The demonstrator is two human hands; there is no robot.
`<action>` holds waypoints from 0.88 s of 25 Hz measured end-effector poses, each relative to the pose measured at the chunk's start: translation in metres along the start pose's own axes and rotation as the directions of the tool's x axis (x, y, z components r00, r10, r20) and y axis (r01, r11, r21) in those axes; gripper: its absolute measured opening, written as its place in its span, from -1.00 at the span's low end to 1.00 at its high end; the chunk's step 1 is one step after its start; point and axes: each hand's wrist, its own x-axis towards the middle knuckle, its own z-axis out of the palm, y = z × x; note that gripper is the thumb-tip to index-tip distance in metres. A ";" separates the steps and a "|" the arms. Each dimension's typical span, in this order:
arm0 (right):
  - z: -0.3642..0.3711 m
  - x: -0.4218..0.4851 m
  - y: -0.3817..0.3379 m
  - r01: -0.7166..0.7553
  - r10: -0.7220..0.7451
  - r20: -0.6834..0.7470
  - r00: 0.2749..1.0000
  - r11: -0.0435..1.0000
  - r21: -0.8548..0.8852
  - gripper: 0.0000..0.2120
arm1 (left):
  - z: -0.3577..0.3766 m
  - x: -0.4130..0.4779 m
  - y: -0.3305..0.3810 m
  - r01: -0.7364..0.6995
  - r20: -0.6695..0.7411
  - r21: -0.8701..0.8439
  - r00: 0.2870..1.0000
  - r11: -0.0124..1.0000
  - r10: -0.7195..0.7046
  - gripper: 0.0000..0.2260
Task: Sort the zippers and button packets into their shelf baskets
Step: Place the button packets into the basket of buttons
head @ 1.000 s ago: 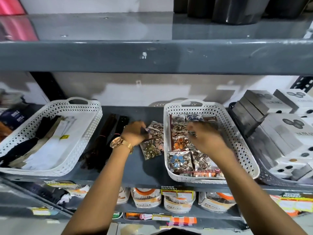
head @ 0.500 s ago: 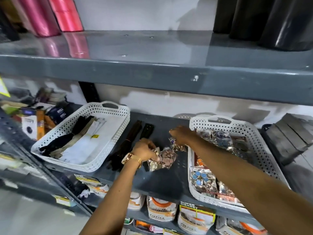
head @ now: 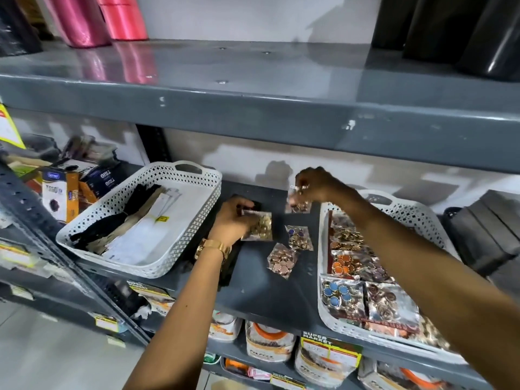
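Note:
Two white perforated baskets stand on the grey shelf. The left basket (head: 202, 229) holds black, tan and white zippers (head: 132, 223). The right basket (head: 323, 311) holds several clear packets of buttons (head: 340, 291). Between the baskets, my left hand (head: 233, 220) grips a packet of gold buttons (head: 260, 226) just above the shelf. My right hand (head: 315, 184) pinches another clear button packet (head: 298, 202) by its top and holds it lifted. Two packets lie loose on the shelf: a blue-and-gold packet (head: 299, 237) and a copper packet (head: 281, 260). Dark zippers (head: 228, 266) lie partly hidden under my left forearm.
Small product boxes (head: 60, 192) crowd the shelf left of the zipper basket. Dark grey boxes (head: 486, 235) sit in a basket at the far right. Pink rolls (head: 98, 18) and black rolls (head: 450, 32) stand on the shelf above. Pouches (head: 270, 344) fill the shelf below.
The view has swung left and upward. My right hand left the right basket, reached to the loose packets and lifted one. My left hand took hold of the gold button packet.

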 end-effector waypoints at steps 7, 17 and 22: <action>-0.067 -0.091 0.068 -0.376 0.370 0.101 0.924 0.820 0.431 -0.71 | 0.064 -0.018 0.058 -0.081 0.427 -0.176 0.892 0.981 0.150 -0.74; 0.002 -0.160 0.121 -0.628 0.577 0.249 0.778 0.705 0.330 -0.68 | 0.163 -0.033 0.038 -0.516 0.574 0.528 0.802 0.674 0.165 -0.63; 0.001 -0.157 0.107 -0.605 0.585 0.167 0.794 0.789 0.111 -0.74 | 0.157 -0.044 0.022 -0.664 0.578 0.626 0.747 0.410 0.328 -0.79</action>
